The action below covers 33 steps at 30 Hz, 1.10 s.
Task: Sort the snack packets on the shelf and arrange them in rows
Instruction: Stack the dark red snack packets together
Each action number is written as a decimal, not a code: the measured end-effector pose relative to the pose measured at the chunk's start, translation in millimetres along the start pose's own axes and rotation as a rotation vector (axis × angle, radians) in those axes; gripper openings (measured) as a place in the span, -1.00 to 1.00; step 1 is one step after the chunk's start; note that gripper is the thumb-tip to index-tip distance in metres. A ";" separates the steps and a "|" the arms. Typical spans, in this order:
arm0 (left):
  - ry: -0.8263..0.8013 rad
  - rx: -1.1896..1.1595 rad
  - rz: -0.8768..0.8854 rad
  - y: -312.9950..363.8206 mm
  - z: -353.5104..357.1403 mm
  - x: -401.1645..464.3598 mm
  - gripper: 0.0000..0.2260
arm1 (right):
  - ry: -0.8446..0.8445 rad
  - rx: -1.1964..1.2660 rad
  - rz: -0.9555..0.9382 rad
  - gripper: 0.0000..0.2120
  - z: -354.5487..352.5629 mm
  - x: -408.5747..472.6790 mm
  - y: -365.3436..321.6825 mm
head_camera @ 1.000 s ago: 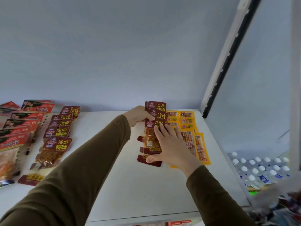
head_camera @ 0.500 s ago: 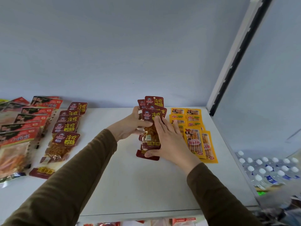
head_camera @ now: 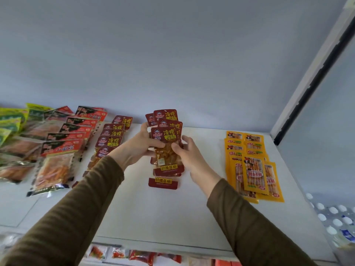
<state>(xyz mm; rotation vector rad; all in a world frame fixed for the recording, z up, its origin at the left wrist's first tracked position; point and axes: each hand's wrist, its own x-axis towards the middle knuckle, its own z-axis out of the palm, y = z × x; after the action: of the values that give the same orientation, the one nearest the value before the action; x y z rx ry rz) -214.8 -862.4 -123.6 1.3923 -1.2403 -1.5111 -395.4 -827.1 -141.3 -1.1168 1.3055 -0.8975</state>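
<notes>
While both hands, left hand [head_camera: 139,145] and right hand [head_camera: 189,155], grasp the dark-red packet stack [head_camera: 166,148] mid-shelf [head_camera: 153,217], apparently lifted, its long axis runs near-to-far; the matching row [head_camera: 112,138] lies left.

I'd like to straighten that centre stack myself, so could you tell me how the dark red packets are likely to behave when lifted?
Probably light and thin: both hands, left hand and right hand, hold several dark red packets fanned together. Their glossy film looks slippery, so they may slide apart; one already sits lower. Likely somewhat floppy, being flat pouches.
</notes>
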 end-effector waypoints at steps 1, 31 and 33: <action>0.015 0.009 -0.015 0.4 -6.7 -3.5 -0.26 | -0.006 -0.003 0.004 -0.42 11.2 2.8 0.2; 0.158 0.541 0.280 8.5 0.2 -16.9 -0.49 | 0.336 -0.459 -0.455 -0.66 -8.6 -43.6 0.9; 0.062 0.527 0.306 8.3 28.2 -12.6 -0.51 | 0.455 -0.551 -0.476 -0.69 -36.6 -53.9 3.3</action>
<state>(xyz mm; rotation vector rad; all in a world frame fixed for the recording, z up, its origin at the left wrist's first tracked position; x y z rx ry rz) -241.4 -847.9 -113.4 1.4662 -1.8022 -0.9609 -437.0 -778.7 -127.6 -1.7747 1.7598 -1.2290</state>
